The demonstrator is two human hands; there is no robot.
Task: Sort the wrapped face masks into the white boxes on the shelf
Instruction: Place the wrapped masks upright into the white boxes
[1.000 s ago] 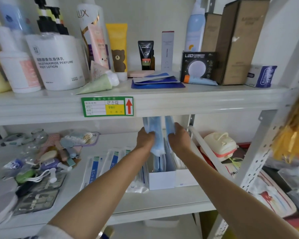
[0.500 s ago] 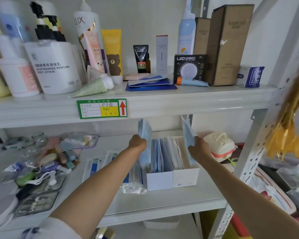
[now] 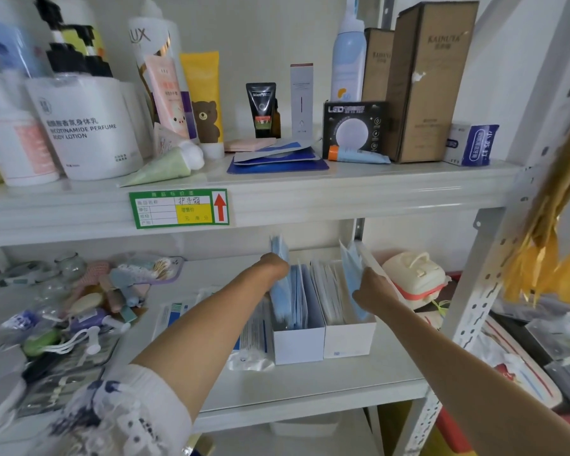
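Under the shelf edge, left hand [image 3: 274, 269] and right hand [image 3: 374, 288] each gripping blue masks [image 3: 352, 274] above white boxes [image 3: 348, 340]

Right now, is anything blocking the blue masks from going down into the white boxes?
Nothing visible does. The left hand holds a blue mask over the left white box, the right hand another mask over the right white box. Both are open-topped, though already partly full.
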